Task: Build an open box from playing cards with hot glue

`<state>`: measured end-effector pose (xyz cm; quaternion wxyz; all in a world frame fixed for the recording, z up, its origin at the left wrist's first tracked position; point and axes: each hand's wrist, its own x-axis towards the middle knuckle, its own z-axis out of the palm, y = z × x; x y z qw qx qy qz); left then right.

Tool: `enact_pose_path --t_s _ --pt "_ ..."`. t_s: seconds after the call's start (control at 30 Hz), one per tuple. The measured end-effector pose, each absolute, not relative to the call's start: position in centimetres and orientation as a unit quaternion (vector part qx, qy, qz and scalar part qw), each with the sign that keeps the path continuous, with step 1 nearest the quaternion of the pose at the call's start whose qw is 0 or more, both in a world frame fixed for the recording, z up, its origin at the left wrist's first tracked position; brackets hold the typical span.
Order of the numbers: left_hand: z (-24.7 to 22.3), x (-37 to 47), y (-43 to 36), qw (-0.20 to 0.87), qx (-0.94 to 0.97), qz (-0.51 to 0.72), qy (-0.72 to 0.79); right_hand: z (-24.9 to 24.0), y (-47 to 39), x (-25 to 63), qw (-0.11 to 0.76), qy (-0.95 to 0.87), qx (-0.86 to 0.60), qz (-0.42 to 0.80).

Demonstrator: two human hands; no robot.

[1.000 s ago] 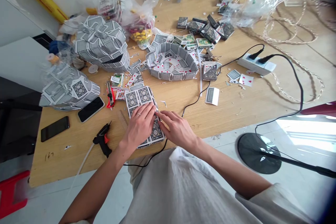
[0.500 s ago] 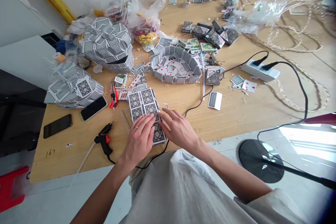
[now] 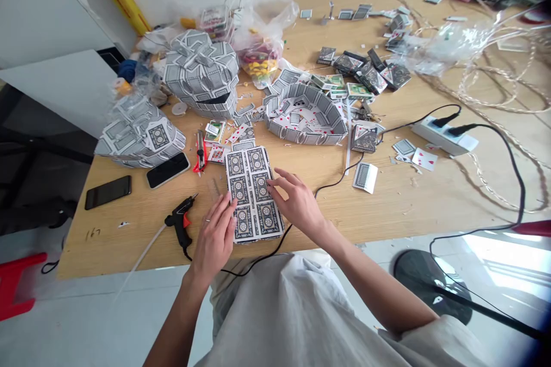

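Observation:
A rectangular panel of playing cards (image 3: 253,198), patterned backs up in two columns, lies near the table's front edge. My left hand (image 3: 215,235) rests along its left side, fingers stretched out and fingertips touching the edge. At the right side is my right hand (image 3: 295,200), thumb and fingers apart, with the fingertips at the panel's edge. Neither hand grips anything. To the left lies a black hot glue gun (image 3: 179,221) with a glue stick in its back. A red utility knife (image 3: 200,152) lies beyond the panel, beside loose cards (image 3: 218,153).
Two card-built boxes (image 3: 200,71) (image 3: 142,135) and two phones (image 3: 167,170) (image 3: 108,192) occupy the left. Behind the panel stands a heart-shaped card tray (image 3: 305,136) with cards inside. Card packs (image 3: 372,77) lie farther back. A power strip (image 3: 445,135) trails black cables on the right.
My hands have moved off the panel's face to its two sides, uncovering the lower cards. The whole view has shifted slightly.

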<state>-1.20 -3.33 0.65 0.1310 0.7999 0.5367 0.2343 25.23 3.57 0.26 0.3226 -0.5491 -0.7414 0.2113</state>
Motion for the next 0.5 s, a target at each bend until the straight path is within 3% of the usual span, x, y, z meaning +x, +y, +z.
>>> enact_pose_path --t_s 0.5 --pt "0.6 -1.1 -2.2 0.159 0.783 0.279 0.533 -0.9 7.1 25.0 0.362 -0.721 -0.545 0.229"
